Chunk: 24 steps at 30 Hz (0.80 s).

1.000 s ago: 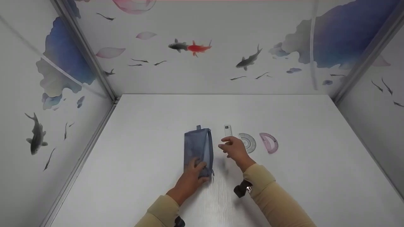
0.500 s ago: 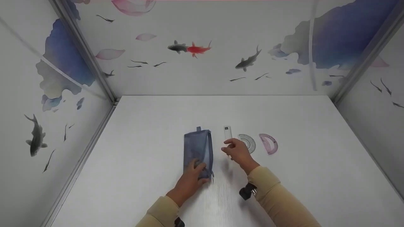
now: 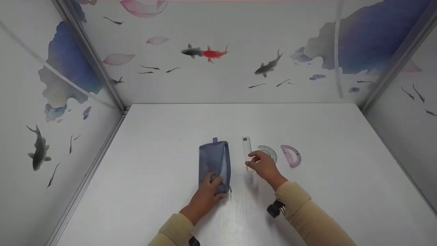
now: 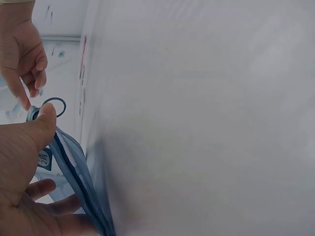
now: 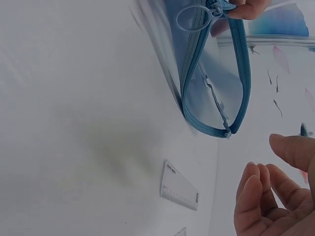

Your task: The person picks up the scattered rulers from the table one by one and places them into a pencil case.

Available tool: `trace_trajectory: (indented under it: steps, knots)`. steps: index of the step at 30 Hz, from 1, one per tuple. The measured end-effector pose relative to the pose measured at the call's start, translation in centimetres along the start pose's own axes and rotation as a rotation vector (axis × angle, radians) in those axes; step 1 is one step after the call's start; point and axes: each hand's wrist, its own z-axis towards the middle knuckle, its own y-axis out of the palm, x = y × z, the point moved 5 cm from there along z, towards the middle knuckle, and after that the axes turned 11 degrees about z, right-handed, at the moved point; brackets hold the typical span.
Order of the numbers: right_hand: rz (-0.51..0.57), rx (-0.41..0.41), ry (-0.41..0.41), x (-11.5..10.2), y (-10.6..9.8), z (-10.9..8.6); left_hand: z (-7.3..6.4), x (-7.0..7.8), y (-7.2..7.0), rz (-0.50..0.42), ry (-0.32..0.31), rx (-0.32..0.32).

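Observation:
A blue mesh zip pencil pouch (image 3: 213, 157) lies lengthwise on the table. My left hand (image 3: 202, 197) grips its near end. In the left wrist view the thumb presses by the pull ring (image 4: 55, 103), with the other fingers on the pouch's side. The right wrist view shows the pouch's zip (image 5: 241, 64) parted, leaving a gaping mouth. My right hand (image 3: 266, 167) hovers over a clear straight ruler (image 3: 246, 145), fingers bent loosely, nothing between thumb and fingertips. A clear protractor (image 3: 272, 152), partly covered by this hand, lies right of the ruler.
Farther right lies a pink protractor (image 3: 296, 158). White panels with painted fish enclose the white table (image 3: 164, 136) at the back (image 3: 218, 82) and both sides. A dark wrist camera (image 3: 274, 209) hangs under the right sleeve.
My right hand has moved right and slightly toward me, from beside the pouch to over the ruler, uncovering more of the ruler. The left hand and pouch stay in place.

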Motion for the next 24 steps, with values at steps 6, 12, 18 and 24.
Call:
trace_trajectory:
  steps: [6,12,18,24]
  knots:
    - [-0.032,0.003,-0.049,-0.2,-0.6,-0.1,0.0,0.0,0.0,-0.014,0.007,0.005]
    - [-0.084,0.006,-0.068,0.2,-1.1,-0.1,0.0,0.0,0.0,-0.015,0.015,0.013]
    - [-0.152,-0.003,-0.070,0.4,-1.6,-0.1,0.0,0.0,0.0,0.002,0.014,0.020]
    - [-0.195,-0.006,-0.060,0.7,-2.1,0.1,0.1,0.0,0.0,-0.007,0.011,0.017]
